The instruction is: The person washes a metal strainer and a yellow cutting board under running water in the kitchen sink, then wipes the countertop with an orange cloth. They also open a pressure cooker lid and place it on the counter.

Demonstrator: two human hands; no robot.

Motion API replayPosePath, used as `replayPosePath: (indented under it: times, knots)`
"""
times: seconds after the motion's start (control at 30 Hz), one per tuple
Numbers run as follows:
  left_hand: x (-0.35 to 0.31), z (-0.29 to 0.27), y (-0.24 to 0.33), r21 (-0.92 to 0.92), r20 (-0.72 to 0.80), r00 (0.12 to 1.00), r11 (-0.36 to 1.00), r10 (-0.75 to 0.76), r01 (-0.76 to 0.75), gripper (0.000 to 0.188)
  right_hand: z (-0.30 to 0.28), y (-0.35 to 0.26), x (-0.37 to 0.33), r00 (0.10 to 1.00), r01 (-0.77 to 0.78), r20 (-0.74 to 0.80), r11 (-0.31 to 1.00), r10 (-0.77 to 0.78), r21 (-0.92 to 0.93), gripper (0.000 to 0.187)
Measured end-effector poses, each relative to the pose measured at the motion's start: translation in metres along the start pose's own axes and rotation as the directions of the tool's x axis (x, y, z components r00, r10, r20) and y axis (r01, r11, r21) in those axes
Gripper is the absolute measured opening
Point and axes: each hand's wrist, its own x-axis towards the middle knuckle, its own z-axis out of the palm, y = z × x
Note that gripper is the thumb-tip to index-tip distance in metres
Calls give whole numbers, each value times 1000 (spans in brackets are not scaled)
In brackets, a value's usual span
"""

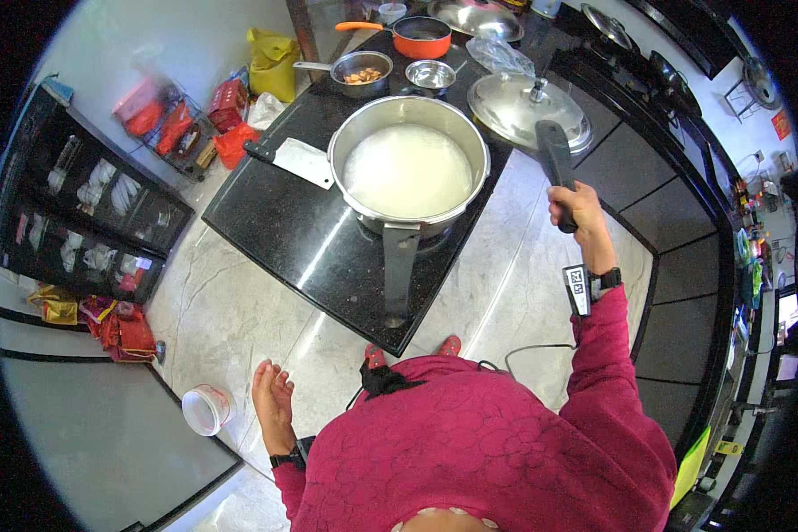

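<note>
- Setting: a kitchen with a pale tiled floor (230, 310) and a black stone counter (284, 230) in front of me.
- My left hand (272, 395) hangs open at my side, palm up, holding nothing; a white tub (206, 409) sits on the floor near it.
- A cleaver (297, 161) lies on the counter just left of the pot.
- The large steel pot (408, 168) stands uncovered, filled with white liquid.
- My right hand (576, 208) grips the black handle of the pressure-cooker lid (519, 111), right of the pot.
</note>
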Motion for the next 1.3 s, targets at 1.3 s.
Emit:
replayPosePath:
  times: [1.3]
  knots:
    - [-40, 10, -21, -46, -153, 986, 998, -60, 54, 19, 75, 133, 139, 961, -127, -250, 608, -122, -783, 54]
